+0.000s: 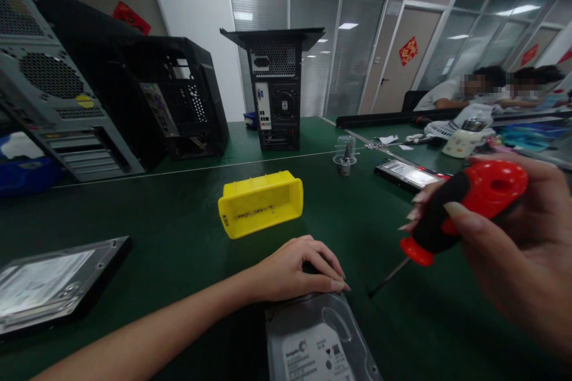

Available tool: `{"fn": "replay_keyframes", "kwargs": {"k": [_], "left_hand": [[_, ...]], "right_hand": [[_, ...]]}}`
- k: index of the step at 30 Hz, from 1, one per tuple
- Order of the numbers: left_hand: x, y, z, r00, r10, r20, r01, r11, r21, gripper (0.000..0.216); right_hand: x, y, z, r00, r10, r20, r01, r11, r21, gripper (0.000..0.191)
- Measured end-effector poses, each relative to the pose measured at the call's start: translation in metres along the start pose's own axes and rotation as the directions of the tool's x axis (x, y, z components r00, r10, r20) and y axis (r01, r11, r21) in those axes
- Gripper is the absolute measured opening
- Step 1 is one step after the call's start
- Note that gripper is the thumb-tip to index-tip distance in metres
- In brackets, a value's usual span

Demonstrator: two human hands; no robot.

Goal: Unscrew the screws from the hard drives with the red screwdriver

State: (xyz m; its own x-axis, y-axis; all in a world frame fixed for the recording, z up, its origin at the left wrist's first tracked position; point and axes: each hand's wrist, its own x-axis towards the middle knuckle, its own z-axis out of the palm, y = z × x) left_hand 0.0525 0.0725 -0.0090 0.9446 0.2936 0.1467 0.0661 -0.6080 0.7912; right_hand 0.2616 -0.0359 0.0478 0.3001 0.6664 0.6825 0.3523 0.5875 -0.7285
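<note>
A silver hard drive (315, 342) with a white label lies at the bottom of the view, partly cut off by the frame. My left hand (301, 268) rests on its far end, thumb and fingers closed together at the far corner. Whether anything small is between those fingertips is hidden. On the right, my right hand (513, 250) is wrapped around the red and black handle of a screwdriver (465, 205). The screwdriver's shaft points down and left, its tip to the right of the drive and apart from it.
Beyond my left hand a yellow plastic bin (261, 205) is tipped toward me. Another hard drive (58, 286) lies left; a third (406, 174) sits behind the screwdriver. Computer cases (277, 92) stand at the back, near a clear plastic container (345, 155). People (473, 89) sit far right.
</note>
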Motion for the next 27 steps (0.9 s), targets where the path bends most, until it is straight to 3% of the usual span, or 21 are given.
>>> {"fn": "replay_keyframes", "kwargs": {"k": [27], "left_hand": [[-0.0082, -0.0029, -0.0042, 0.990, 0.100, 0.099, -0.113, 0.985, 0.133, 0.025]], "right_hand": [[-0.0032, -0.0055, 0.0033, 0.999, -0.026, -0.026, 0.026, 1.000, 0.011, 0.044]]}}
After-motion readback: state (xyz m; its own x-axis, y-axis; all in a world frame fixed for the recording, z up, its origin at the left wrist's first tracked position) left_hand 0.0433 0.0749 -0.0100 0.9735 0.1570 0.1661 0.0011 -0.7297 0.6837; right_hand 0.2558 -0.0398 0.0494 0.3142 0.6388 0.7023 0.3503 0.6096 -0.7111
